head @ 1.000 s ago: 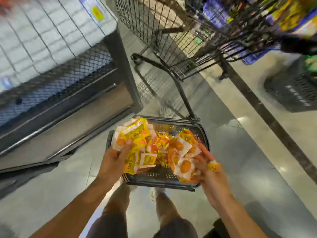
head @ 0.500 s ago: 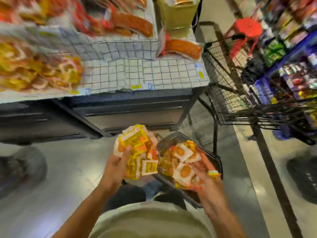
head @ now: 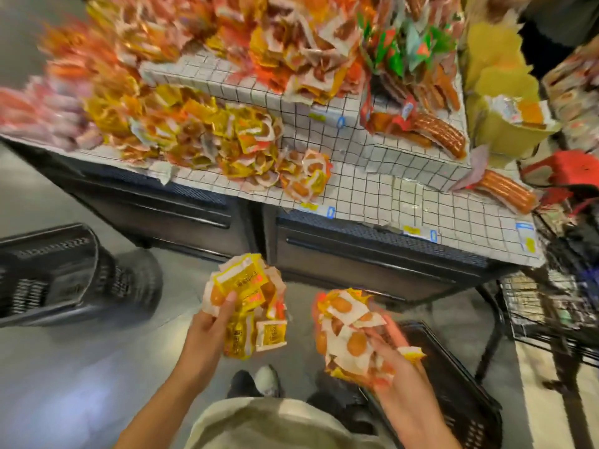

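My left hand (head: 207, 332) grips a bunch of small yellow snack packets (head: 246, 303), thumb pressed over the top one. My right hand (head: 393, 361) holds a second bunch of white and yellow packets (head: 348, 332) showing orange food pieces. Both bunches hang in the air in front of a display stand (head: 372, 192) covered with a white grid cloth. A heap of the same yellow packets (head: 227, 137) lies on the stand's lower tier, up and to the left of my hands. A black plastic basket (head: 453, 384) sits on the floor under my right hand.
Sausage packs (head: 437, 131) and other snack heaps fill the stand's upper tiers. Another black basket (head: 58, 273) stands on the floor at left. A wire trolley (head: 551, 303) and a red stool (head: 573, 170) are at right. Grey floor lies between.
My view rose from the floor basket to the display stand. Both hands lifted their packet bunches up out of the basket and moved apart, left of it now.
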